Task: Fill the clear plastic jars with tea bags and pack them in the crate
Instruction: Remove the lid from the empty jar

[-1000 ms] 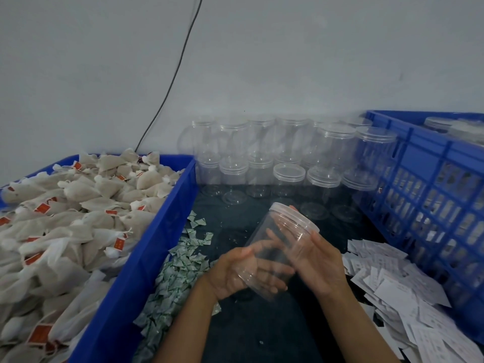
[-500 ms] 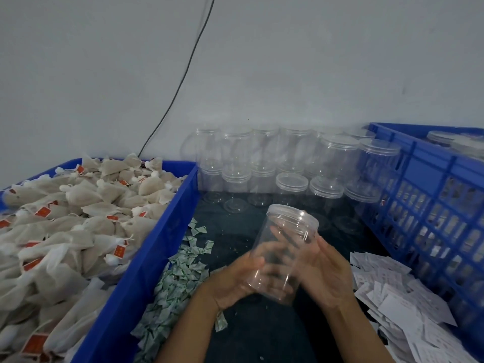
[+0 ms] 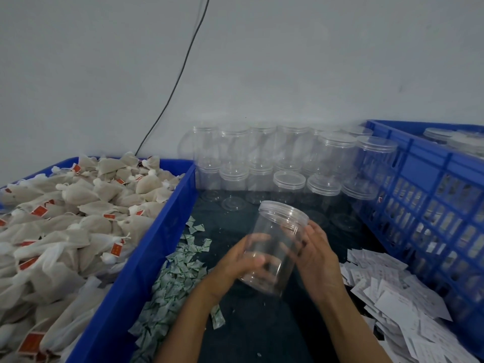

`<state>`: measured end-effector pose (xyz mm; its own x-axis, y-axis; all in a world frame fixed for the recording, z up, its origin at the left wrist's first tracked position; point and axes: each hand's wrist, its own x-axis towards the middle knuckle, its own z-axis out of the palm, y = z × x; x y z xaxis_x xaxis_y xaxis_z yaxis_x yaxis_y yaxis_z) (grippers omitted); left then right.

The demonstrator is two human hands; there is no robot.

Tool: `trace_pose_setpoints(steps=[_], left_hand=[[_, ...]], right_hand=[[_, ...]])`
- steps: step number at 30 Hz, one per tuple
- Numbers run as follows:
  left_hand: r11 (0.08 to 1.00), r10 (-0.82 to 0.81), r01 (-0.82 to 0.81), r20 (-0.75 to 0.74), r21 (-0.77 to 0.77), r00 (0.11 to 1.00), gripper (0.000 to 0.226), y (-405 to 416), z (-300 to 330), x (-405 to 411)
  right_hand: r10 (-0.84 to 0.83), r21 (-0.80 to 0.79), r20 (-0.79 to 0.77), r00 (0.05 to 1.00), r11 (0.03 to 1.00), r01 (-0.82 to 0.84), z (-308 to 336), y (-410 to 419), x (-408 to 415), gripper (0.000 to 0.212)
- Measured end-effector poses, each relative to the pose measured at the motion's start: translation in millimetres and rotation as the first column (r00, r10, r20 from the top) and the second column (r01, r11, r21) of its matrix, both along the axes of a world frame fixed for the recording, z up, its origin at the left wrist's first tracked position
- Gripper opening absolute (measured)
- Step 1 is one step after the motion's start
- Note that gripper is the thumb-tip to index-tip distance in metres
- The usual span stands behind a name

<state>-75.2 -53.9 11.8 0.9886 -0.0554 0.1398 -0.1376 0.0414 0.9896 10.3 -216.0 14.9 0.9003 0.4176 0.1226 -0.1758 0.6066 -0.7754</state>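
An empty clear plastic jar (image 3: 277,231) with its lid on is held tilted above the dark table, lid end up and away from me. My left hand (image 3: 242,260) grips its lower body from the left. My right hand (image 3: 318,255) holds the right side, fingers up near the lid. A blue bin (image 3: 146,258) on the left is heaped with beige tea bags (image 3: 65,226) with red tags. A blue slatted crate (image 3: 429,203) stands on the right with several lidded jars (image 3: 455,140) showing at its far end.
Several empty lidded jars (image 3: 288,163) are stacked in two tiers against the white wall. Small green-and-white sachets (image 3: 178,276) lie beside the bin. White paper slips (image 3: 392,292) are piled by the crate. A black cable (image 3: 180,77) runs down the wall.
The jar has been raised a little and turned more upright between my hands. My view has dropped slightly, so the jars and crate sit higher in frame.
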Motion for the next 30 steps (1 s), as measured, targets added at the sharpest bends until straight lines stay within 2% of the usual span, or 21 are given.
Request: trace_pose_setpoints(steps=[2,5,7,9,10,12,14,16,17,18,20,21,23,25,27,28,30], left_hand=[[0.998,0.035,-0.037,0.027,0.050,0.999,0.076,-1.1,-0.7,-0.6],[0.975,0.088,-0.098,0.058,0.197,0.994,0.078,-7.5,-6.2,1.1],[0.908,0.166,-0.193,0.103,0.372,0.981,0.082,-8.9,-7.6,1.7],[0.803,0.239,-0.280,0.147,0.526,0.960,0.085,-6.3,-7.6,1.8],[0.803,0.230,-0.264,0.132,0.534,0.964,0.085,-4.2,-8.2,2.1],[0.929,0.103,-0.098,0.006,0.358,0.995,0.082,-2.3,-8.3,1.6],[0.993,-0.047,0.057,-0.090,0.103,0.995,0.075,-3.3,-8.0,0.9],[0.997,-0.028,0.033,-0.080,0.066,0.996,0.075,-4.8,-9.0,2.3],[0.993,0.049,-0.044,-0.050,0.106,0.998,0.077,-5.7,-10.9,4.6],[0.978,0.148,-0.143,-0.022,0.150,0.989,0.080,-5.7,-13.9,7.4],[0.917,0.323,-0.320,0.024,0.240,0.946,0.084,-3.7,-21.1,11.6],[0.894,0.368,-0.365,0.037,0.262,0.929,0.084,-2.6,-24.0,13.3],[0.881,0.392,-0.382,0.023,0.280,0.920,0.084,-1.6,-30.4,16.7],[0.872,0.422,-0.409,0.009,0.269,0.906,0.085,-1.5,-35.9,20.0],[0.863,0.456,-0.445,0.009,0.240,0.890,0.084,-1.5,-38.7,21.9],[0.863,0.457,-0.447,0.010,0.235,0.889,0.085,-1.6,-39.2,22.3],[0.870,0.431,-0.417,0.006,0.265,0.902,0.089,-1.8,-40.6,22.8]], right_hand=[[0.028,-0.046,0.055,0.998,0.999,-0.025,0.2,-0.4,0.5,0.057],[0.070,-0.102,0.109,0.992,0.993,-0.059,-0.6,2.0,-2.2,0.086],[0.018,-0.153,0.159,0.987,0.988,0.007,-1.6,5.9,-2.0,0.095],[-0.050,-0.201,0.186,0.981,0.976,0.088,-3.4,8.0,0.0,0.079],[-0.077,-0.213,0.189,0.979,0.970,0.117,-4.6,7.9,2.0,0.066],[-0.082,-0.172,0.180,0.980,0.979,0.113,-5.9,5.2,5.6,0.050],[-0.010,-0.071,0.199,0.980,0.997,0.025,-4.4,-0.7,7.7,0.056],[-0.019,-0.005,0.113,0.993,1.000,0.019,-0.3,-6.6,9.4,0.068],[-0.073,-0.032,0.057,0.996,0.997,0.075,2.1,-7.9,10.5,0.072],[-0.181,-0.123,0.050,0.982,0.975,0.186,4.3,-8.9,11.2,0.075],[-0.401,-0.375,0.219,0.890,0.807,0.456,5.0,-10.1,10.1,0.087],[-0.434,-0.434,0.336,0.836,0.716,0.546,2.1,-11.3,12.1,0.093],[-0.411,-0.484,0.503,0.761,0.595,0.641,-3.1,-14.3,15.9,0.102],[-0.296,-0.559,0.670,0.681,0.403,0.725,-8.6,-15.2,18.9,0.103],[-0.027,-0.571,0.817,0.576,0.111,0.814,-15.0,-14.3,18.2,0.097],[0.112,-0.549,0.831,0.545,0.005,0.836,-18.7,-13.9,18.1,0.097],[0.273,-0.560,0.781,0.561,-0.088,0.824,-23.6,-12.5,17.9,0.105]])
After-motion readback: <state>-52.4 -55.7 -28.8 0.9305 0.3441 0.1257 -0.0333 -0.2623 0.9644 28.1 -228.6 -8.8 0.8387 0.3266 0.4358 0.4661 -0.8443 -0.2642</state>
